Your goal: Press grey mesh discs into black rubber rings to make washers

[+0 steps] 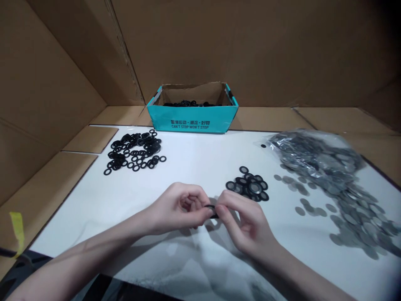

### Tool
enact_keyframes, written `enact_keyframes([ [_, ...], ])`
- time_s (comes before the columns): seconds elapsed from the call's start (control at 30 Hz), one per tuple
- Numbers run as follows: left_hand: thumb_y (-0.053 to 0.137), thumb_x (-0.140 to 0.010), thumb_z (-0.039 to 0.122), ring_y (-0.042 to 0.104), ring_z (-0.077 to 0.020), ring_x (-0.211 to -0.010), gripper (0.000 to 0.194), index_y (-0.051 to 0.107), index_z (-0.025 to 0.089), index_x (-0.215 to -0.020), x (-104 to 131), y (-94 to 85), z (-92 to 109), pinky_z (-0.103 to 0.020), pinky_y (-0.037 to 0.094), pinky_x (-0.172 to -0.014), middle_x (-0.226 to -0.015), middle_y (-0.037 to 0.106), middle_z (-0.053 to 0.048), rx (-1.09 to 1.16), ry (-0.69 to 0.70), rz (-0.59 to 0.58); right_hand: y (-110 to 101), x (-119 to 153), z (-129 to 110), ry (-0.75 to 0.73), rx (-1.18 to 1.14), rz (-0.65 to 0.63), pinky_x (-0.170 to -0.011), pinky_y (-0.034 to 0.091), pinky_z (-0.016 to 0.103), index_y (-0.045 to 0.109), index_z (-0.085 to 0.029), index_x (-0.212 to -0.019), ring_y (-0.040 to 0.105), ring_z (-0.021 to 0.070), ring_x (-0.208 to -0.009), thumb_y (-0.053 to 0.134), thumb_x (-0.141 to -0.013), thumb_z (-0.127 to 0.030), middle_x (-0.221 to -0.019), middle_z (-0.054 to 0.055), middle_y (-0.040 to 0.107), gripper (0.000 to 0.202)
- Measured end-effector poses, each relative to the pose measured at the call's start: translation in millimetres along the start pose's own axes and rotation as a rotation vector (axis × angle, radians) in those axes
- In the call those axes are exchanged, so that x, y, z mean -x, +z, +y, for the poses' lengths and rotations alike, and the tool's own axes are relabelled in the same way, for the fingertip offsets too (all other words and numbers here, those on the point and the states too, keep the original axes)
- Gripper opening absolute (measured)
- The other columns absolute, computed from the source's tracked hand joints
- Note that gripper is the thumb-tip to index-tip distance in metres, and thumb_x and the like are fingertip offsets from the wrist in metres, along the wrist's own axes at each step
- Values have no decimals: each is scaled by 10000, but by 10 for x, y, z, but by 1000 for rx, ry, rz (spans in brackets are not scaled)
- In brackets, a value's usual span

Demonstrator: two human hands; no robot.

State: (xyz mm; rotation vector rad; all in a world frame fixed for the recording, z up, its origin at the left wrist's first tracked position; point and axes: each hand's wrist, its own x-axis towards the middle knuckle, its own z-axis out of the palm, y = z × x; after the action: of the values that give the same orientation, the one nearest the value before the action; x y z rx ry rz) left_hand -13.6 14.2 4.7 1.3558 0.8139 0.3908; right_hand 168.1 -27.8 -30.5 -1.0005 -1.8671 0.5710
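Between my two hands is a small black ring (213, 216), pinched at its two sides just above the white table. My left hand (184, 207) grips its left edge between thumb and forefinger, the other fingers curled. On the opposite edge, the thumb and forefinger of my right hand (239, 217) are closed. Fingertips partly cover the ring, and I cannot tell whether a disc sits in it. Just beyond my right hand lies a small pile of black rings with grey mesh-like centres (247, 187). Farther off at the left is a heap of open black rings (134, 159).
At the back stands a turquoise cardboard box (191, 119) holding more black rings. A clear plastic bag (313, 152) of grey discs lies at the right, with loose grey discs (363, 213) spilling toward the front. Cardboard walls (250, 50) surround the white table (191, 154).
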Motion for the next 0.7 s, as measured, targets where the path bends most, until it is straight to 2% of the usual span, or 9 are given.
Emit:
enact_keyframes([
  [0.1, 710, -755, 240, 469, -53, -496, 167, 602, 114, -738, -24, -30, 11, -155, 351, -484, -572, 539, 32, -47, -30, -11, 24, -2, -19, -23, 39, 0, -491, 347, 235, 465, -187, -657, 446, 97, -522, 460, -887, -104, -567, -18, 462, 245],
  [0.2, 730, -714, 202, 461, -54, -509, 151, 614, 104, -712, -45, -26, -3, -161, 350, -507, -565, 531, 34, -44, -20, 45, 54, -10, -12, -29, 81, 2, -504, 358, 239, 464, -187, -670, 455, 100, -532, 440, -894, -103, -577, -15, 470, 240],
  [0.37, 676, -822, 285, 481, -72, -595, 180, 635, 109, -826, -35, 15, -46, -172, 377, -561, -663, 549, 14, -44, 111, 130, 41, -13, 27, 22, 69, 24, -510, 369, 237, 472, -187, -687, 461, 104, -546, 405, -922, -122, -593, -9, 474, 253],
  [0.5, 581, -904, 292, 550, -94, -606, 179, 587, 122, -848, -14, 51, -61, -185, 412, -569, -678, 585, -7, -100, 125, 96, 2, -25, 59, 9, 92, -23, -537, 380, 257, 506, -185, -694, 473, 118, -564, 403, -921, -132, -613, 8, 516, 255],
  [0.57, 584, -899, 283, 540, -88, -571, 175, 587, 120, -836, -12, 57, -61, -178, 392, -535, -647, 578, -3, -132, 127, 90, -1, -28, 68, -10, 89, -43, -523, 374, 253, 510, -184, -675, 468, 115, -553, 408, -914, -132, -606, 9, 510, 265],
  [0.7, 612, -864, 249, 481, -67, -533, 147, 591, 119, -798, -22, 15, -50, -165, 367, -518, -597, 544, 21, -150, 122, 38, 20, -10, 54, -37, 33, -4, -499, 360, 242, 498, -185, -675, 460, 106, -534, 437, -897, -112, -580, -3, 495, 242],
])
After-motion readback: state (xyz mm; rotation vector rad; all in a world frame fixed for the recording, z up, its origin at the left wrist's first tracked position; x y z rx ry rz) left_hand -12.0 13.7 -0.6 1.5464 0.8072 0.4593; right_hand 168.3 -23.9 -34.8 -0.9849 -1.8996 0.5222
